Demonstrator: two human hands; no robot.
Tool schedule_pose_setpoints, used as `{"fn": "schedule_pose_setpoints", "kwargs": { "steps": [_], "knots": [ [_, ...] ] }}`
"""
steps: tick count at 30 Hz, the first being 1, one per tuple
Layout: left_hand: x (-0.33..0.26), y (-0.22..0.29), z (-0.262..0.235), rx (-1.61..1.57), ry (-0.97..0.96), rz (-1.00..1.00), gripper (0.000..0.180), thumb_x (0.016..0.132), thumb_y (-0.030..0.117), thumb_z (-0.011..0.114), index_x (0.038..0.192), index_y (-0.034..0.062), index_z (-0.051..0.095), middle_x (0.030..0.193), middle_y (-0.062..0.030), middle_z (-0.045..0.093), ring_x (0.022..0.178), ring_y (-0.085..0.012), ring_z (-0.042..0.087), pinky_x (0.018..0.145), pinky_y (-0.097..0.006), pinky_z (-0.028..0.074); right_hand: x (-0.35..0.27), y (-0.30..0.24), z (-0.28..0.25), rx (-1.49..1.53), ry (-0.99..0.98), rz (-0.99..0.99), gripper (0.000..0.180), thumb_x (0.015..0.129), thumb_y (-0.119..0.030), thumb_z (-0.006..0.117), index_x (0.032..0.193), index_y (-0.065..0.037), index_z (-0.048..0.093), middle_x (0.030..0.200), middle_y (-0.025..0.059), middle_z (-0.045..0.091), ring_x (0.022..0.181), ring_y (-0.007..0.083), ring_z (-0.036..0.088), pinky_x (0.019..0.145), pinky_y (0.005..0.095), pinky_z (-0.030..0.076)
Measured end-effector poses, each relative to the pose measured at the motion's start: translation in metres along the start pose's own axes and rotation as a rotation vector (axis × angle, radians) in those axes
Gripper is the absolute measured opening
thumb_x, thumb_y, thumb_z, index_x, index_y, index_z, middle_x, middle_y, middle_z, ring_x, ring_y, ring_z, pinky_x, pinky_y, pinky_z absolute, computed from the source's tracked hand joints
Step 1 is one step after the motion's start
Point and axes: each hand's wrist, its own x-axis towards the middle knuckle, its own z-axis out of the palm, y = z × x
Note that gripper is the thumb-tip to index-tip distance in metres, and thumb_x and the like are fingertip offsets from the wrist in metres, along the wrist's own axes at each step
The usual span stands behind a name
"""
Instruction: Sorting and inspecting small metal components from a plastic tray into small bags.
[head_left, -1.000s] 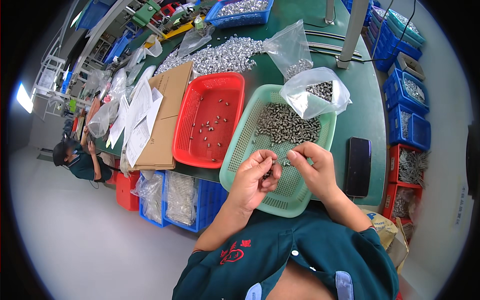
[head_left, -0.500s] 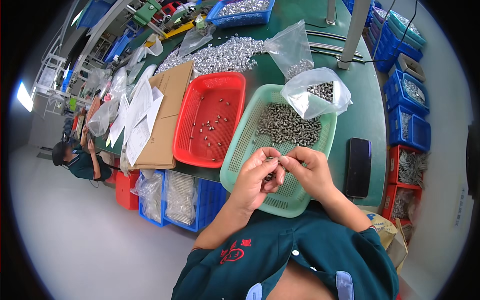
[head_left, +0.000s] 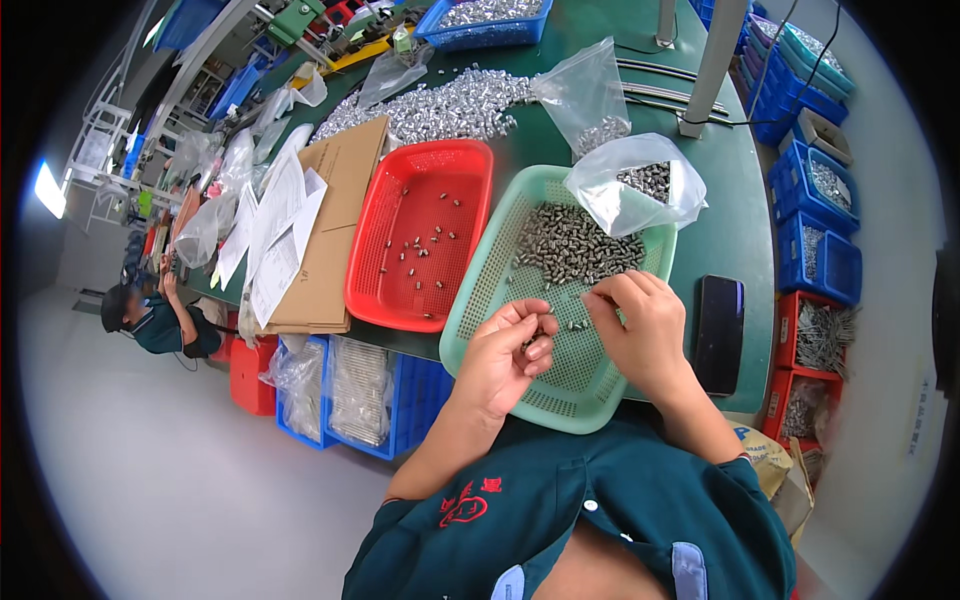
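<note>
A pale green perforated basket (head_left: pixel 472 285) lies in front of me, with a heap of small dark metal cylindrical parts (head_left: pixel 575 243) at its far end. Over its near left part, my left hand (head_left: pixel 505 355) is curled, palm up, around a few of these metal parts, only partly visible between the fingers. To the right, my right hand (head_left: pixel 645 330) hovers over the basket, thumb and fingers drawn together; what they hold, if anything, is hidden. One or two loose parts (head_left: pixel 578 325) show between the hands. An open clear plastic bag (head_left: pixel 620 185) of similar parts rests on the basket's far rim.
Left of the basket stands a red basket (head_left: pixel 375 290) with several scattered parts, beside cardboard (head_left: pixel 340 215) and papers (head_left: pixel 275 250). A black phone (head_left: pixel 718 335) lies at right. Shiny silver pieces (head_left: pixel 440 108) are piled farther back. Another person (head_left: pixel 165 320) sits far left.
My hands have come apart. The right hand has moved right and slightly away from me; the left stays curled almost in place. A loose part now shows between them.
</note>
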Motion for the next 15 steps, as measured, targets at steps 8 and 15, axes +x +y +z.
{"fn": "schedule_pose_setpoints", "kwargs": {
  "steps": [8, 15],
  "knots": [
    [-0.007, 0.006, 0.011, 0.052, -0.019, -0.029, 0.026, 0.100, 0.024, 0.038, 0.114, 0.0048, 0.049, 0.076, -0.0101, 0.059, 0.048, -0.0084, 0.037, 0.043, -0.021, 0.029, -0.009, -0.010, -0.007, 0.506, -0.206, 0.279, 0.011, 0.078, -0.008, 0.069, 0.078, 0.001, 0.063, 0.069, 0.0073, 0.061, 0.061, 0.0138, 0.056, 0.056, 0.0266, 0.044],
    [-0.011, 0.004, 0.013, 0.062, -0.102, -0.034, 0.034, 0.102, 0.031, 0.033, 0.118, 0.0051, 0.048, 0.067, -0.0098, 0.057, 0.042, -0.0082, 0.033, 0.041, -0.022, 0.029, -0.008, -0.015, -0.006, 0.586, -0.246, 0.352, 0.012, 0.079, -0.009, 0.069, 0.078, 0.001, 0.063, 0.070, 0.0066, 0.061, 0.063, 0.0120, 0.056, 0.057, 0.0254, 0.044]
  ]
}}
